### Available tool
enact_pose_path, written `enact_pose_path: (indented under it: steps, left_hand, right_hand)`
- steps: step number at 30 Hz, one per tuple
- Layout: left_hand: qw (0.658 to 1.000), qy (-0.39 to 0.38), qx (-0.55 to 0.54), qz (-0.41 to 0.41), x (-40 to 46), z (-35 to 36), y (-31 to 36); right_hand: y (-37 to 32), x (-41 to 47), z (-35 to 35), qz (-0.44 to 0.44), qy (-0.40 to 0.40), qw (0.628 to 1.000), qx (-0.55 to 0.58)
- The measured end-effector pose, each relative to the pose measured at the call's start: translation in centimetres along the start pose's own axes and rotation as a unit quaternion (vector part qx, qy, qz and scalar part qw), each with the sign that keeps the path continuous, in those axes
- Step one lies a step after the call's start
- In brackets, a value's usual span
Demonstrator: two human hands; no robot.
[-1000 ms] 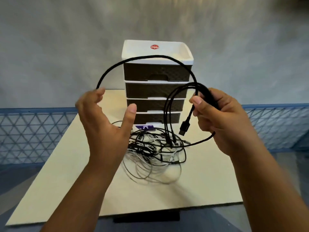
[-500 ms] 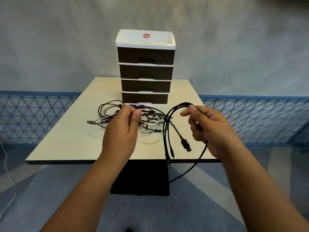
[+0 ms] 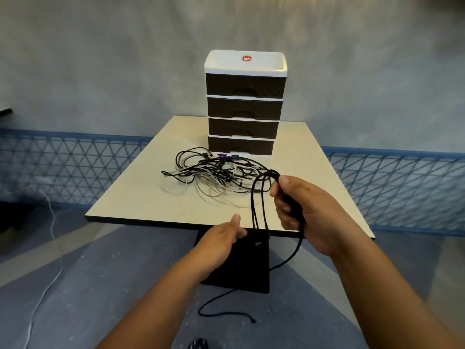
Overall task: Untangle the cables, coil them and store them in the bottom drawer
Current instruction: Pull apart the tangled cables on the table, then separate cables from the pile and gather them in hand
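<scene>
Fingers of the right hand [image 3: 310, 212] curl around a thin black cable [image 3: 256, 205], folded into several loops that hang from the fist down past the near edge of the square cream-topped table [image 3: 141, 200]; one long black tail drops from under the hand to the floor and trails there.

Left hand [image 3: 221, 236], just below the table's near edge and left of the hanging loops: fingers curled with thumb raised; whether they pinch a strand cannot be told, as blur hides the contact.

Tangled heap of black and white cables [image 3: 214, 175]: lies on the table's middle, between the near edge and the drawer unit, apart from the held loops.

Four-drawer plastic unit with dark brown woven-pattern fronts and white frame [image 3: 244, 104]: stands upright at the table's far side, all drawers closed; bottom drawer [image 3: 240, 146] sits directly behind the heap. Red oval label on its white top.

Small purple-blue card [image 3: 227, 155]: flat on the table, touching the heap's far side, just before the bottom drawer.

Thin white cord [image 3: 51, 222]: on the grey floor, well left of the table.
</scene>
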State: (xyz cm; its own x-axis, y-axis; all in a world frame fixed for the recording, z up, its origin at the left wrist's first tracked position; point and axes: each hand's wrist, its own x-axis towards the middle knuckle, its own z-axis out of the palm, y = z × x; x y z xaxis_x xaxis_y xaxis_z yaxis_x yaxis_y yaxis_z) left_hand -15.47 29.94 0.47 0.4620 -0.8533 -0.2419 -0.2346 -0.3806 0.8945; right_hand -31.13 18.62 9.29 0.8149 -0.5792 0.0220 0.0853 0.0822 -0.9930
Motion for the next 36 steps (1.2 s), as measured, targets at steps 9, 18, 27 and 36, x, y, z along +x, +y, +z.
enact_pose_path:
  steps: [9, 18, 27, 36]
  left_hand:
    - [0.760, -0.057, -0.631, -0.142, 1.9, -3.6, 6.4]
    - [0.765, 0.028, -0.643, -0.008, 3.9, -8.0, 6.6]
    - [0.790, 0.104, -0.594, 0.108, 6.1, -10.7, 7.5]
    - [0.839, 0.055, -0.526, 0.127, 9.9, -12.8, 8.2]
  right_hand:
    - [5.7, -1.8, 3.9, 0.046, -0.160, 0.983, -0.080]
    - [7.4, -1.8, 3.5, 0.100, -0.222, 0.960, -0.137]
    - [9.4, 2.7, 3.7, 0.089, -0.140, 0.966, -0.198]
    - [8.2, 10.7, 6.8, 0.029, -0.108, 0.990, -0.089]
